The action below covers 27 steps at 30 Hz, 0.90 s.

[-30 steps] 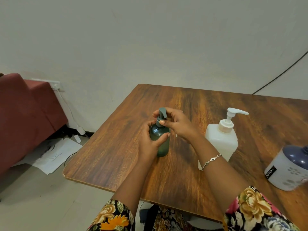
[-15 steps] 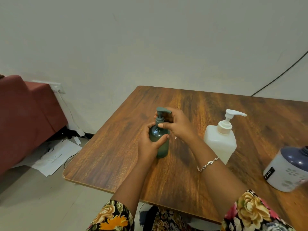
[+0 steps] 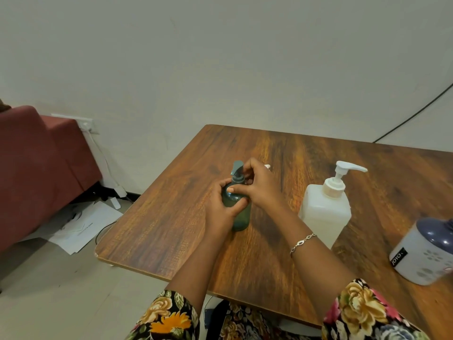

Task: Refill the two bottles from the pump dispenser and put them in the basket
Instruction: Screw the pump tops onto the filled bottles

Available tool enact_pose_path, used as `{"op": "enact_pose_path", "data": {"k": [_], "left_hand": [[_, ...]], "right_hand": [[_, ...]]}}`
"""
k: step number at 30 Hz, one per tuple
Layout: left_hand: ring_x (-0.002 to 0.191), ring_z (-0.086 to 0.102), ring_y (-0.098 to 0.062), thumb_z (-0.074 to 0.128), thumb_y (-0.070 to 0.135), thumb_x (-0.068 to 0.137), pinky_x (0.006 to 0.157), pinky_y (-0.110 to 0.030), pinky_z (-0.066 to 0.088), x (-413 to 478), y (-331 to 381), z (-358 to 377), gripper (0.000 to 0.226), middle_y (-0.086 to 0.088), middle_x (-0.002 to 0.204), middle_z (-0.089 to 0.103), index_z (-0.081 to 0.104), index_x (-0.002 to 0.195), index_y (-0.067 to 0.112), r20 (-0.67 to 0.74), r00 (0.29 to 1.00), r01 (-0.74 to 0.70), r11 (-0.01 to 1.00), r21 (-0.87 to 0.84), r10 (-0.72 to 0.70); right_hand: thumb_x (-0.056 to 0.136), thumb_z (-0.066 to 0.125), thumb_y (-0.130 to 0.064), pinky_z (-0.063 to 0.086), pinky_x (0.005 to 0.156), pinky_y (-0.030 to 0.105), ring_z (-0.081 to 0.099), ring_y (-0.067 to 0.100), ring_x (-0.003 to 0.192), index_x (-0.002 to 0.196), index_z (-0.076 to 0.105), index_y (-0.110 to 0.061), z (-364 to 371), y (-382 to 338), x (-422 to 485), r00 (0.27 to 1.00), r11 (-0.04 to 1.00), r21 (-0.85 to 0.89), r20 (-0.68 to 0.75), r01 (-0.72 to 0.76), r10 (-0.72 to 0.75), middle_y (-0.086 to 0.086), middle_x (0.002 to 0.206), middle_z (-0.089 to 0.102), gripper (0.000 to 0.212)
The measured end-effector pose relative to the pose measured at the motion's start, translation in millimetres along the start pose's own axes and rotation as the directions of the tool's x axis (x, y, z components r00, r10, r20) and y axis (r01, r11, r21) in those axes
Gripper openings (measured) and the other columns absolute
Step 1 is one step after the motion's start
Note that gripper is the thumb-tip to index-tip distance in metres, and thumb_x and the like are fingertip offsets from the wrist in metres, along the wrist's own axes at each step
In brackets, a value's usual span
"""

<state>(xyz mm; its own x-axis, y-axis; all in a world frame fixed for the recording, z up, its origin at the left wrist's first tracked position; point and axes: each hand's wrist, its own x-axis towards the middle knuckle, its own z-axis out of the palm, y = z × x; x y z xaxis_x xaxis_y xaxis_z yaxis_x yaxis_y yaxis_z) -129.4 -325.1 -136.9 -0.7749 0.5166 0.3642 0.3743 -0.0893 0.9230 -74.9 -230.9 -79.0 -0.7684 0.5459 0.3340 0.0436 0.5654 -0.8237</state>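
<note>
Wrapped around the body of the dark green pump bottle (image 3: 241, 218), the left hand (image 3: 220, 212) held it upright on the wooden table (image 3: 171, 229), toward the table's left side. The right hand (image 3: 259, 190) pinched the collar under its pump head (image 3: 237, 168) with curled fingers and thumb. Whether the cap was being loosened or tightened could not be told. Just right of the right forearm stood the white pump dispenser (image 3: 323, 212), nozzle pointing right. At the near right edge sat a white container with a dark blue top (image 3: 421, 256). A hard twist could likely make the smooth bottle slip in the left palm and tip. A cap set askew could cross-thread and leak, and a swing of the right forearm might knock the dispenser over.
</note>
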Motion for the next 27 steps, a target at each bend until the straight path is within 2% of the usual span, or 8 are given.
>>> {"op": "enact_pose_path", "data": {"k": [2,5,7,10,15,18,22,27], "left_hand": [[0.096,0.053,0.006,0.075,0.014,0.073,0.080,-0.017,0.045,0,0,0,0.047,0.018,0.106,0.056,0.052,0.114,0.022,0.002,1.000,0.002,1.000,0.005,-0.002],[0.094,0.053,0.011,0.076,0.017,0.072,0.078,-0.011,0.044,0,0,-1,0.048,0.020,0.105,0.056,0.052,0.113,0.023,0.006,1.000,0.007,1.000,0.001,-0.007],[0.092,0.052,0.015,0.078,0.018,0.071,0.077,-0.007,0.043,0,0,-1,0.049,0.020,0.104,0.057,0.052,0.112,0.023,-0.002,1.000,0.011,1.000,-0.009,-0.011],[0.092,0.053,0.014,0.078,0.017,0.071,0.076,-0.005,0.042,-1,1,0,0.048,0.021,0.103,0.056,0.051,0.111,0.025,-0.003,1.000,0.013,1.000,-0.010,-0.013],[0.093,0.054,0.009,0.074,0.012,0.073,0.074,-0.006,0.042,-1,2,0,0.045,0.017,0.104,0.057,0.052,0.111,0.023,-0.006,1.000,0.006,1.000,-0.005,-0.006],[0.092,0.053,0.010,0.075,0.014,0.073,0.074,-0.005,0.042,-1,4,-1,0.045,0.020,0.103,0.056,0.051,0.110,0.025,0.008,1.000,0.009,1.000,-0.002,-0.009],[0.094,0.054,0.006,0.077,0.017,0.071,0.076,-0.004,0.042,0,3,-1,0.047,0.021,0.104,0.056,0.050,0.108,0.027,0.002,1.000,0.015,1.000,-0.006,-0.015],[0.093,0.053,0.010,0.075,0.016,0.072,0.075,-0.007,0.043,-1,2,0,0.045,0.019,0.103,0.056,0.052,0.110,0.025,-0.005,1.000,0.001,1.000,0.007,-0.001]], "right_hand": [[0.067,0.081,-0.013,0.045,0.072,0.015,0.057,0.011,0.092,0.093,0.050,-0.018,-1,5,1,0.999,1.000,0.011,0.033,-0.028,0.027,0.003,0.103,0.058,0.041],[0.079,0.070,-0.006,0.048,0.094,0.032,0.054,0.016,0.114,0.118,0.054,-0.014,-4,12,-5,0.992,0.966,0.243,0.109,-0.084,0.059,0.005,0.120,0.057,0.042],[0.087,0.056,0.005,0.046,0.097,0.029,0.054,0.013,0.117,0.127,0.051,-0.009,-5,14,-9,0.990,0.931,0.353,0.132,-0.094,0.049,0.005,0.123,0.059,0.042],[0.084,0.056,0.009,0.048,0.094,0.029,0.058,0.017,0.110,0.118,0.058,-0.008,-2,14,-9,0.995,0.930,0.362,0.085,-0.071,0.043,0.008,0.114,0.063,0.037],[0.068,0.079,-0.008,0.046,0.075,0.016,0.056,0.014,0.091,0.096,0.058,-0.015,10,14,-5,0.996,0.991,0.132,-0.079,-0.025,0.036,0.011,0.102,0.058,0.036],[0.074,0.075,-0.012,0.048,0.086,0.023,0.056,0.014,0.104,0.108,0.056,-0.016,7,15,-5,0.999,0.981,0.188,-0.025,-0.043,0.049,0.007,0.112,0.057,0.040],[0.088,0.049,0.010,0.046,0.097,0.026,0.056,0.009,0.112,0.121,0.050,-0.015,1,10,-11,0.995,0.883,0.468,0.100,-0.023,-0.026,0.002,0.117,0.060,0.041],[0.076,0.068,0.003,0.048,0.095,0.031,0.059,0.017,0.105,0.104,0.059,-0.015,4,10,-5,1.000,0.955,0.295,0.016,-0.004,-0.001,0.009,0.111,0.060,0.035]]}}
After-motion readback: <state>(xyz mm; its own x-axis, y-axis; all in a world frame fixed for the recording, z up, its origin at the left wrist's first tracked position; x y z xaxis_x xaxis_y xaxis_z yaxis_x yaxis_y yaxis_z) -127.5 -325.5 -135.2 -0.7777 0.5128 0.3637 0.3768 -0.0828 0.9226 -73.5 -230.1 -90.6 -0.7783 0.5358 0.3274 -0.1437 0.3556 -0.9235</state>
